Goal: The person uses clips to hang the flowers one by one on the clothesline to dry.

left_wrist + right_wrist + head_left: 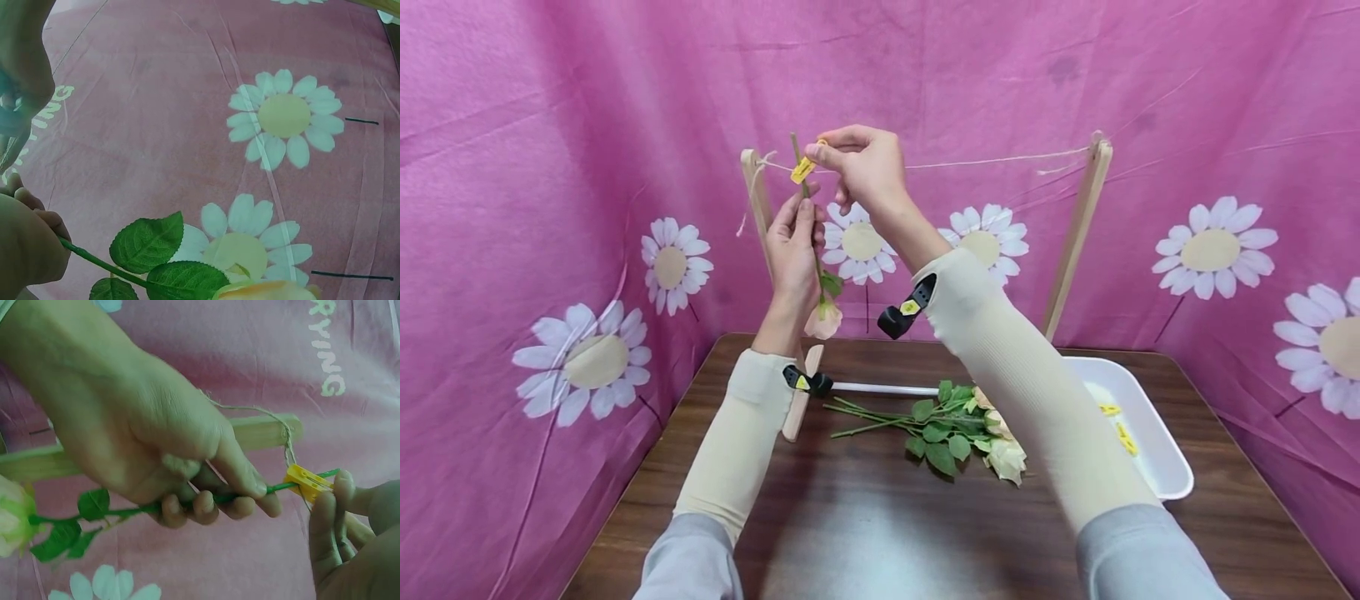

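A pale pink rose [824, 320] hangs head down, its green stem held by my left hand [796, 250] with fingers curled round it. Just above, my right hand [871, 167] pinches a yellow clothespin [803, 170] between thumb and finger. In the right wrist view the clothespin [306, 481] lies across the stem at the string, near the stem's upper end. The left hand [150, 431] grips the stem lower down there, and the right hand's fingers [325, 519] hold the clothespin's far end. The left wrist view shows leaves [147, 240] below the left hand [31, 247].
A string [1000, 159] runs between two wooden posts, the left [758, 196] and the right [1078, 233]. On the table [865, 533] lie several roses [940, 429] with leaves. A white tray [1176, 475] at the right holds yellow clothespins [1126, 438]. A white rod [887, 389] lies behind the roses.
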A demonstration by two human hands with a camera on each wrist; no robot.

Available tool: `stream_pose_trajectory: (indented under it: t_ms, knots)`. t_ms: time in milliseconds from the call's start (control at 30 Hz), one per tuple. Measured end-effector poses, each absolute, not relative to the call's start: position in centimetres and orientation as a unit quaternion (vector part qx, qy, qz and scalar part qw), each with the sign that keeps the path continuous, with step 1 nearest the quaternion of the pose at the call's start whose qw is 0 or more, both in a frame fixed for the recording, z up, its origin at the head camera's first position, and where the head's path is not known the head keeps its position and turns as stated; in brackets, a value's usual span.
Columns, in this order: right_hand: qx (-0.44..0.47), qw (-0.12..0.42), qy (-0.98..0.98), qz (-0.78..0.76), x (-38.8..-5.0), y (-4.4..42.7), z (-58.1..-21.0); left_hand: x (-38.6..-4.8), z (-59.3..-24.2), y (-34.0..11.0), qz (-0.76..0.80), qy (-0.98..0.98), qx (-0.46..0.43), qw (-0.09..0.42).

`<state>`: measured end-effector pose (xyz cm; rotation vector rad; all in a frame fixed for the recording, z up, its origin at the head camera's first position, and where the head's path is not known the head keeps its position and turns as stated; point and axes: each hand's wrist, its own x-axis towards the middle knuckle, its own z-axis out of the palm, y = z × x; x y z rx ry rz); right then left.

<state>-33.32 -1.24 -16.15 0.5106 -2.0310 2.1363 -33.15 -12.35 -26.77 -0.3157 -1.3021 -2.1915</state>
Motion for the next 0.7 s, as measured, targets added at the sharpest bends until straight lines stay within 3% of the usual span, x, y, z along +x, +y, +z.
stream_pose_trajectory:
  t_ms: [333, 700]
  knots:
    - [0.203, 0.061, -0.694, 0.688, -33.4, 0.3, -16.5, -33.3, -27.3, -12.4, -0.826, -0.476, -0.142, 0.267]
    - [0.230, 0.126, -0.698, 0.667, -31.4, 2.8, -15.8, -32.3, -27.5, -12.7, -0.772, -0.543, -0.156, 0.291]
